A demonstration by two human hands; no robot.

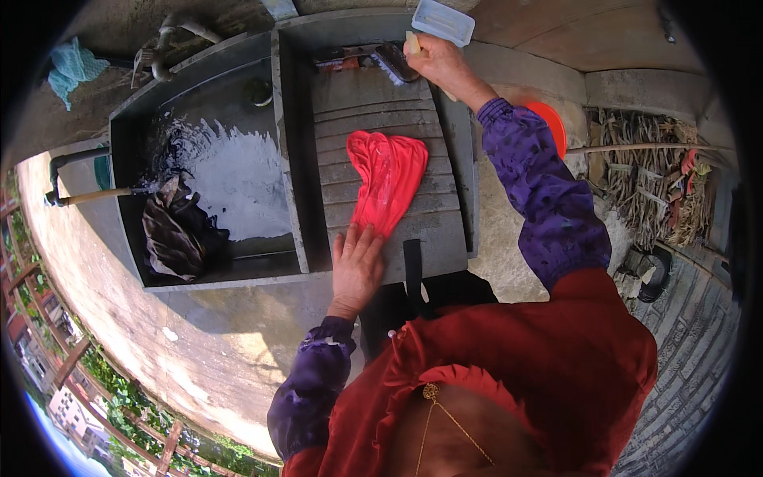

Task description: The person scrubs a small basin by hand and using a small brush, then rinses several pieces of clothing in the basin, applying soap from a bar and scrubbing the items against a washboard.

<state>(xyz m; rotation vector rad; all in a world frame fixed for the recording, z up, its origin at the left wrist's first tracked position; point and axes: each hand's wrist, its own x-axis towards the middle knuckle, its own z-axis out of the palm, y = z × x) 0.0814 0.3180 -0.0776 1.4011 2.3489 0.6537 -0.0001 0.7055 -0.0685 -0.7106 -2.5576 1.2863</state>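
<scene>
A wet red cloth lies bunched lengthwise on the ridged slab of a concrete washboard. My left hand rests palm down at its near end, fingers extended over the fabric. At the far right corner of the slab, my right hand grips a yellowish bar of soap. Right beside those fingers is a scrubbing brush with a dark back and pale bristles. Just beyond the hand, a translucent plastic soap dish sits on the sink's far edge.
To the left, a basin holds water and a dark soaked garment; water runs from a pipe. A tap and a teal cloth are at the far left. A red plastic vessel stands right, partly behind my sleeve.
</scene>
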